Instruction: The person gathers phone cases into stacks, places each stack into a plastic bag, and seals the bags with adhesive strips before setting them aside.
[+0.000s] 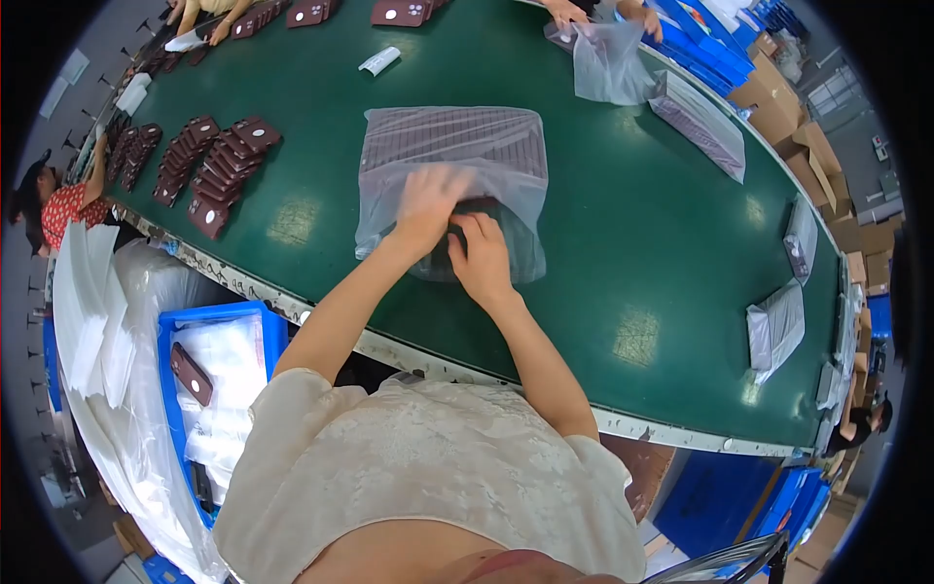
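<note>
In front of me lies a clear plastic bag [525, 146] with a row of dark maroon pieces packed in it, like phone cases on edge. Its loose mouth faces me. My left hand [428, 206] is on top of the film at the near side of the packed row, its fingers smeared by motion. Beside it, my right hand [481, 258] is bent round the bag's mouth, fingers curled and closed on the film. A dark gap shows under the film between my hands.
Maroon phone cases [229, 170] lie in fanned stacks at left. Filled bags [775, 331] rest along the right edge of the green table [623, 253]. A blue bin [170, 389] stands at lower left. Across the table, a co-worker's hands [567, 14] handle another bag [608, 63].
</note>
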Available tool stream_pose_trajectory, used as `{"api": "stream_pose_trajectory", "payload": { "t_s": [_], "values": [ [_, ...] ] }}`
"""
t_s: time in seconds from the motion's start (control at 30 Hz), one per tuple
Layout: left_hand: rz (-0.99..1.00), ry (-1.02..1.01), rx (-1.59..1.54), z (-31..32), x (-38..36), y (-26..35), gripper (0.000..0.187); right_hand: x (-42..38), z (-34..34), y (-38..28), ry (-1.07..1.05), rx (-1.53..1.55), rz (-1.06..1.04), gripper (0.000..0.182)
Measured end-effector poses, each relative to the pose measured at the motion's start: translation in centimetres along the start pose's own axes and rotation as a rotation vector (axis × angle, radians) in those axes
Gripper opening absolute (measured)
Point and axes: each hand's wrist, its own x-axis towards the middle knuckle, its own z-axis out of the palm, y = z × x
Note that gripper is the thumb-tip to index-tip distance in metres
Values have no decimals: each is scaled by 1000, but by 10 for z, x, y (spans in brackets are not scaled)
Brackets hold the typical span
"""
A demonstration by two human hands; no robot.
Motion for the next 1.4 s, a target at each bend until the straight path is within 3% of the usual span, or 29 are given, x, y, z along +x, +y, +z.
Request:
{"api": "stream_pose_trajectory", "payload": {
  "t_s": [0.1, 0.2, 0.37, 0.47, 0.5, 0.6, 0.63, 0.7, 0.73, 0.87, 0.97, 1.0, 1.1, 1.27, 1.4],
  "values": [
    [-13, 83, -67, -1, -3, 2, 40, -4, 28, 25, -56, 150, 163, 41],
    [373, 123, -134, -22, -20, 23, 44, -9, 44, 52, -162, -67, 16, 44],
    [93, 241, 165, -48, 7, 22, 40, -10, 38, 40, -125, -99, 79, 39],
    [223, -162, -12, -16, -20, -8, 34, -4, 23, 34, -163, 70, 87, 32],
    [229, -163, -13, -9, -22, -14, 34, -2, 19, 36, -158, 68, 90, 32],
    [268, -104, 46, 7, -24, -25, 30, -1, 3, 50, -72, 909, 746, 34],
    [263, -105, 40, 11, -26, -25, 30, -8, -4, 64, -76, 904, 752, 34],
    [319, -84, 41, 16, -27, -21, 34, -14, -22, 73, 293, 1383, 945, 35],
    [347, -74, 41, 18, -26, -21, 37, -17, -22, 74, 294, 1377, 951, 35],
    [366, -96, 114, 29, -33, -26, 47, -34, -32, 58, 354, 1170, 1008, 24],
    [374, -124, 173, 40, -34, -23, 55, -39, -53, 38, -331, 102, 370, 16],
    [385, -127, 213, 43, -35, -22, 59, -40, -57, 32, -339, 103, 384, 16],
    [371, -204, 290, 50, -36, -17, 65, -40, -68, 23, -445, -192, 57, 9],
    [345, -405, 339, 51, -28, -8, 71, -39, -69, 34, -586, -228, 116, 8],
    [372, -455, 317, 47, -22, -4, 72, -41, -79, 26, -658, -296, 104, 8]
  ]
}}
